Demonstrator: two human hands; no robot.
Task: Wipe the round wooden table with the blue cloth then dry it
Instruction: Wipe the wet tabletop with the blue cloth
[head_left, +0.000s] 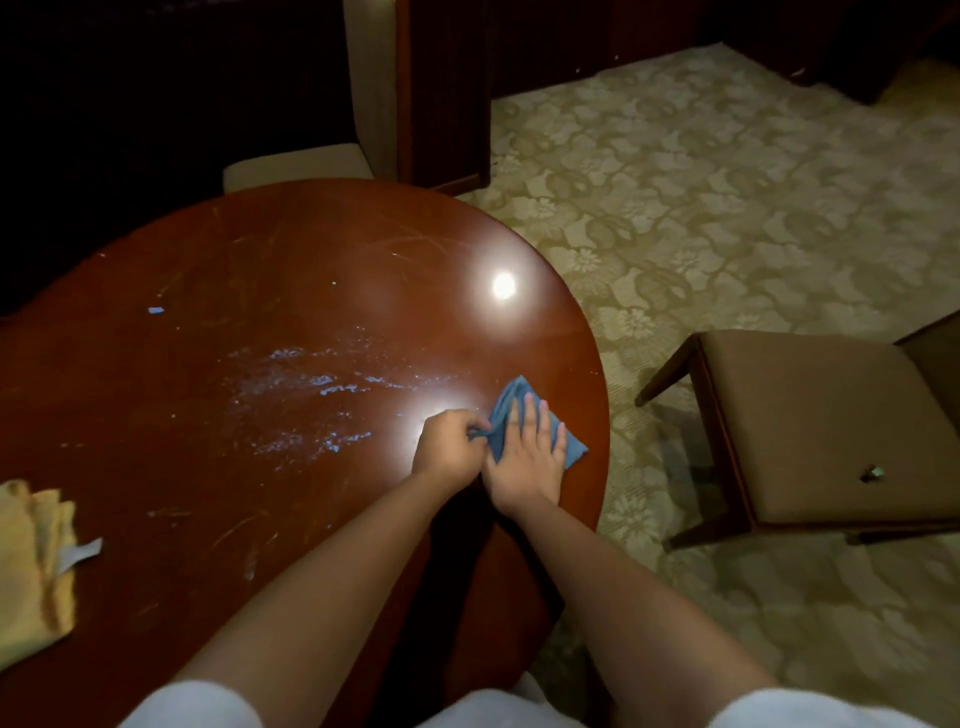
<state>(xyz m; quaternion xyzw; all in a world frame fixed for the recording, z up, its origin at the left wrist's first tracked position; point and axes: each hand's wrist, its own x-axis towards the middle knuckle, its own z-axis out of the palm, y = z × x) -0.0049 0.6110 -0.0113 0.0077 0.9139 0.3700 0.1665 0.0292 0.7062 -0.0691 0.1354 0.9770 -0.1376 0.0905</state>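
Note:
The round wooden table (218, 270) fills the left and middle of the head view, glossy red-brown, with a patch of wet streaks (311, 395) near its centre. The blue cloth (511, 400) lies on the table near its right edge. My right hand (527, 457) presses flat on the cloth with fingers spread. My left hand (449, 447) is closed, pinching the cloth's left corner. A yellow cloth (31, 561) lies folded at the table's left edge.
A small blue scrap (155, 310) lies on the far left of the tabletop. A brown cushioned chair (810, 421) stands on the patterned carpet to the right. A pale chair seat (296, 166) and dark wooden furniture (444, 93) are behind the table.

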